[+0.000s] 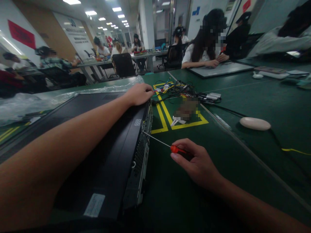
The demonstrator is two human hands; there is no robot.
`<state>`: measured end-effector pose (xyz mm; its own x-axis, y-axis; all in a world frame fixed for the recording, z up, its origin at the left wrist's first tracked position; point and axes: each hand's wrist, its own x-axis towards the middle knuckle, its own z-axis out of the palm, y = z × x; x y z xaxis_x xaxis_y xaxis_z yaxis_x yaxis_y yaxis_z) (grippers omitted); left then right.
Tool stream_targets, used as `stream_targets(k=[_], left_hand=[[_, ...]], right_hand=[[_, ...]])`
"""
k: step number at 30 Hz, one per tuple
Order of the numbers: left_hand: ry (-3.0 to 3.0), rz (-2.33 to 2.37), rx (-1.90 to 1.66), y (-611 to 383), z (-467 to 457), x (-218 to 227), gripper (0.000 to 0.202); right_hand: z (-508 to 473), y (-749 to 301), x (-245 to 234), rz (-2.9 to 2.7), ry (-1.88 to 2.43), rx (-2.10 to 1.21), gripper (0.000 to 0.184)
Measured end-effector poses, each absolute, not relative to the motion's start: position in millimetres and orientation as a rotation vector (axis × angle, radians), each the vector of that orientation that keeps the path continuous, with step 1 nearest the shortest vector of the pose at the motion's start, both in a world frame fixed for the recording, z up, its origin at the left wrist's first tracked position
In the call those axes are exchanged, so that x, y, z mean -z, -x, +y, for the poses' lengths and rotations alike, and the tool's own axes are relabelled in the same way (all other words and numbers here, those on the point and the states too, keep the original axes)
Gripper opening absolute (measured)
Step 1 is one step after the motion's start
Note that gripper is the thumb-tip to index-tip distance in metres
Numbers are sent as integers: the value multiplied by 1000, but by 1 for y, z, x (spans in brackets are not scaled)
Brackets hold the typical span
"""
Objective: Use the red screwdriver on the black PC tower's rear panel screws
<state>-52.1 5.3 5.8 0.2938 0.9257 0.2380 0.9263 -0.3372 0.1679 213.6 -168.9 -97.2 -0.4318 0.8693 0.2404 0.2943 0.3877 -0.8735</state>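
A black computer case (pixel 104 142) lies flat on the green table, its metal rear panel (pixel 139 158) facing right. My left hand (pixel 139 94) is closed over the far right corner of the case, fingers bent down at the edge; what lies under the fingertips is hidden. Between thumb and fingers, my right hand (pixel 194 158) grips a screwdriver (pixel 174 149) by its red and black handle. The thin shaft points left, and its tip meets the top edge of the rear panel. A white label (pixel 94 205) is stuck on the near part of the case.
Bundled cables (pixel 179 87) lie beyond the case near yellow tape marks (pixel 189 125). A white oval mouse-like object (pixel 255 123) sits to the right. Clear plastic wrap (pixel 19 106) is at the left. Across the table, a person (pixel 206 42) works over a flat panel (pixel 221 69).
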Motion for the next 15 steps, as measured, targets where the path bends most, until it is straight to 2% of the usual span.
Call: stream_targets(k=[10, 15], left_hand=[[2492, -1852, 414, 50, 2, -8, 45], [2485, -1872, 368, 49, 2, -9, 46]], right_hand=[[-172, -209, 99, -1798, 1005, -1217, 21], [-175, -206, 102, -1598, 947, -1516, 25]])
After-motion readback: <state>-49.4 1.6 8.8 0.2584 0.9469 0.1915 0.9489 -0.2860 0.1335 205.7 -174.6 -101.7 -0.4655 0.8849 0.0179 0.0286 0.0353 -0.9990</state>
